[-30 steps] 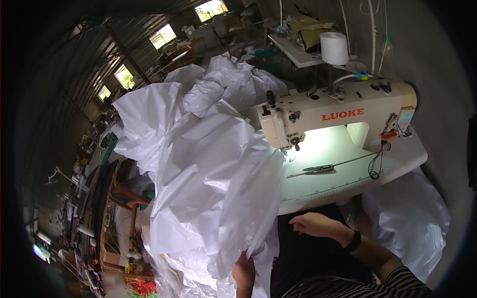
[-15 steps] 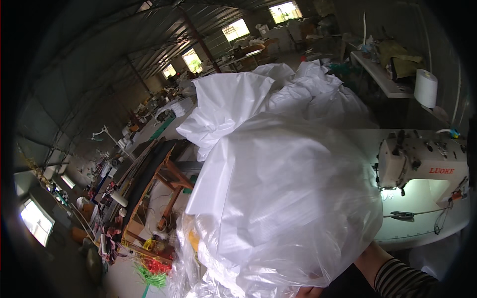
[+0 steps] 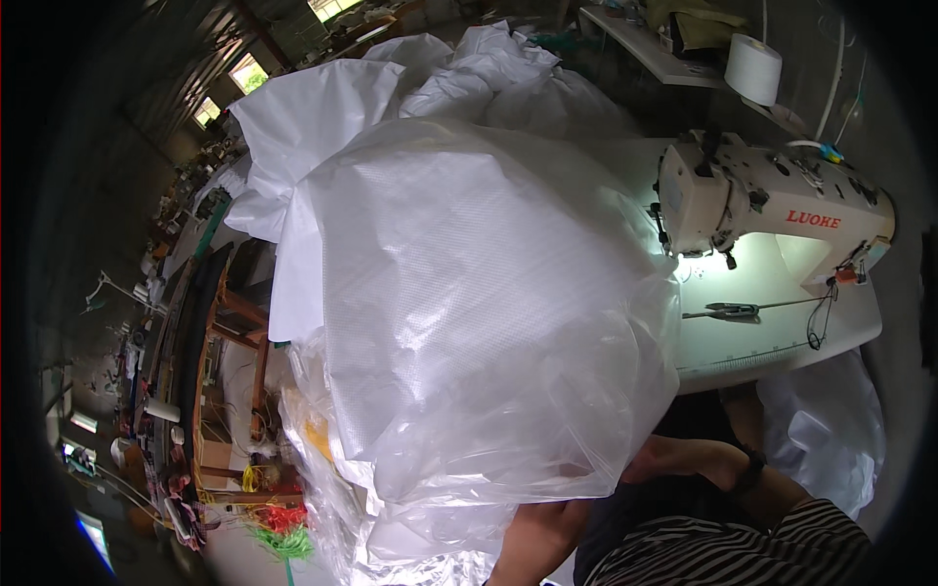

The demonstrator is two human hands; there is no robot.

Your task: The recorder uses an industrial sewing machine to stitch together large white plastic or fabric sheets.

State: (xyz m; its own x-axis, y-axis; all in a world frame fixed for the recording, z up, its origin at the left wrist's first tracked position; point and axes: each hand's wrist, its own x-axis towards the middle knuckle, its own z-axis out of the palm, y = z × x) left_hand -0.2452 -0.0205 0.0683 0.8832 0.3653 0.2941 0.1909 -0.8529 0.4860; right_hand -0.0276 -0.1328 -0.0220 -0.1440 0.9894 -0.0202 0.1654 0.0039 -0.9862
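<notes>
The white woven sheet (image 3: pixel 459 264) lies broad and billowed across the middle of my view, with clear film (image 3: pixel 547 430) over its lower part, hanging toward me. My left hand (image 3: pixel 547 535) is at the film's bottom edge, between five and six o'clock; its fingertips go out of sight there, so I cannot tell whether they pinch it or lie spread. My right hand (image 3: pixel 657 457) is beside the film's lower corner at four o'clock, its fingers hidden behind the plastic, and I cannot tell whether they are pressed together. A dark wristband (image 3: pixel 751 473) circles that arm above a striped sleeve (image 3: pixel 703 547). Just beyond the sheet's edge, between two and three o'clock, stands the sewing machine (image 3: pixel 772 210), its lamp lit, and a small hand tool (image 3: pixel 733 312) lies on its bed at three. A white thread cone (image 3: pixel 752 70) stands between one and two. Crumpled white material (image 3: pixel 318 112) is heaped from ten to twelve, a wooden frame (image 3: pixel 261 386) sits near eight, and red strands (image 3: pixel 281 518) and green strands (image 3: pixel 285 542) lie toward seven.
</notes>
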